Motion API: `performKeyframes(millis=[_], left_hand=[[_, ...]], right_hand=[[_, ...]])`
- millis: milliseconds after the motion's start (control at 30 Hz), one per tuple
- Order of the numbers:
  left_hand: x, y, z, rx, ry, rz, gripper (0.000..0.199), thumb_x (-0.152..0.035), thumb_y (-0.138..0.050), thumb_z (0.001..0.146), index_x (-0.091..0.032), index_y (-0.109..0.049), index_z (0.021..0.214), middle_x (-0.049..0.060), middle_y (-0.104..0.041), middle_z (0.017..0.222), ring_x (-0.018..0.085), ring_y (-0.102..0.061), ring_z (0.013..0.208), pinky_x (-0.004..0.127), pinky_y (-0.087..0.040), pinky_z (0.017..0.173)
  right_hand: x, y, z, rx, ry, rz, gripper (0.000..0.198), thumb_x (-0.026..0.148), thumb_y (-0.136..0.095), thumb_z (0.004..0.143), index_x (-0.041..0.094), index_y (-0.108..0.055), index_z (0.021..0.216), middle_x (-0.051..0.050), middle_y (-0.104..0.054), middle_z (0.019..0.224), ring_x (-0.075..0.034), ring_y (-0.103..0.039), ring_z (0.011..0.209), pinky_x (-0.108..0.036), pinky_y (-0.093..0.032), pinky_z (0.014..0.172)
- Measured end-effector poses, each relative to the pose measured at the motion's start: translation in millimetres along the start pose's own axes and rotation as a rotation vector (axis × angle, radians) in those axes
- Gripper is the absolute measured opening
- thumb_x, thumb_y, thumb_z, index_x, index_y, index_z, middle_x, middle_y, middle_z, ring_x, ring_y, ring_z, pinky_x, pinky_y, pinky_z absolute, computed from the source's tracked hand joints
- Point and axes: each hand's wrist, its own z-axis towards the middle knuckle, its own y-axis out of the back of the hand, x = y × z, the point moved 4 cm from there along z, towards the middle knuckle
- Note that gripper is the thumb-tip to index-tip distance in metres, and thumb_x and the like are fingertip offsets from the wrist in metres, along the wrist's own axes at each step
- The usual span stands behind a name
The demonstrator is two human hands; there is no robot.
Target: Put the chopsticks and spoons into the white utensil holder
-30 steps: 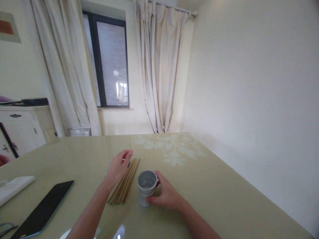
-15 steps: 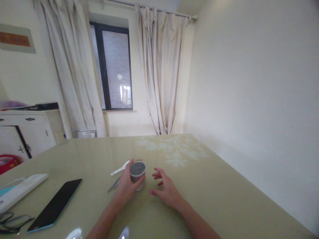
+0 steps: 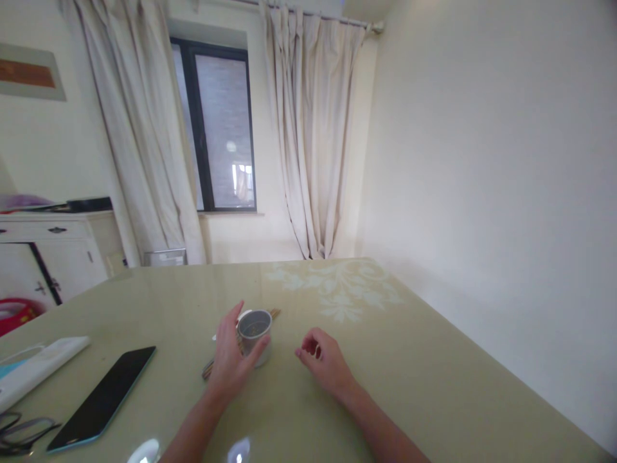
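Observation:
A small grey cup [image 3: 254,326] stands on the table with tiny bits inside it. My left hand [image 3: 231,360] curves loosely round its left side, thumb across the front and index finger raised beside the rim. Behind the cup and that hand lie thin sticks [image 3: 276,314], with their other ends [image 3: 207,369] showing at lower left. A white spoon [image 3: 214,337] is mostly covered by the hand. To the right of the cup, apart from it, my right hand [image 3: 328,363] has thumb and index finger closed in a pinch; what they hold, if anything, is too small to name.
At the left of the glossy table [image 3: 434,386] lie a dark tablet [image 3: 103,399], a long white object [image 3: 48,370] and eyeglasses [image 3: 26,431]. Beyond the table are a white cabinet [image 3: 72,257], curtains [image 3: 318,141] and a window [image 3: 224,128]. A wall [image 3: 491,180] runs along the right.
The cup and my left hand have shifted a little left, the index finger lifting from the rim. My right hand's fingers have gone from spread to pinched. More of the sticks shows behind the cup.

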Motion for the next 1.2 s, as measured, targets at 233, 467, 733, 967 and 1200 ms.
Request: performKeyframes(millis=[233,467,733,967,1200], left_hand=[[-39.9,5.9,-29.2,-0.169,-0.345,0.029,0.029,-0.036,-0.049,0.104,-0.027,-0.061,0.079,0.007,-0.069,0.078,0.024,-0.066,0.080,0.038,-0.053,0.081],[-85.5,-45.4,-67.2,0.285,-0.665,-0.001,0.036,-0.029,-0.044,0.108,-0.026,-0.055,0.075,0.000,-0.067,0.065,0.015,-0.060,0.055,0.030,-0.036,0.055],[-79.8,-53.1,-64.9,0.537,-0.460,0.038,0.029,-0.033,-0.048,0.110,-0.024,-0.063,0.087,-0.001,-0.075,0.082,0.014,-0.068,0.072,0.025,-0.041,0.065],[-72.8,-37.5,-50.2,0.114,-0.502,0.143,0.017,-0.033,-0.056,0.103,-0.026,-0.066,0.092,0.004,-0.072,0.092,0.022,-0.067,0.089,0.034,-0.048,0.083],[-15.6,-14.4,-10.6,-0.107,0.124,0.216,0.079,-0.053,-0.068,0.088,-0.017,-0.039,0.152,0.020,-0.055,0.149,0.043,-0.052,0.138,0.064,-0.041,0.115]], right_hand=[[9.6,-3.8,-6.9,0.030,0.125,-0.313,0.031,0.021,-0.060,0.086,0.023,-0.038,0.064,0.006,-0.041,0.061,-0.013,-0.041,0.060,-0.027,-0.027,0.062],[5.1,-36.0,-17.0,0.371,0.265,-0.571,0.025,0.031,-0.071,0.082,0.020,-0.064,0.061,-0.001,-0.069,0.062,-0.016,-0.057,0.058,-0.029,-0.027,0.058],[-0.7,-34.9,-16.8,0.438,0.220,-0.648,0.023,0.032,-0.066,0.089,0.021,-0.079,0.073,-0.008,-0.083,0.077,-0.023,-0.073,0.067,-0.029,-0.033,0.058],[2.4,-27.5,-15.7,0.310,0.191,-0.501,0.020,0.020,-0.061,0.080,0.021,-0.068,0.062,-0.003,-0.071,0.061,-0.016,-0.056,0.055,-0.029,-0.029,0.059],[-2.8,-6.0,-5.3,0.020,0.038,-0.270,0.047,0.038,-0.058,0.092,0.024,-0.032,0.056,0.006,-0.033,0.052,-0.013,-0.028,0.053,-0.032,-0.018,0.059]])
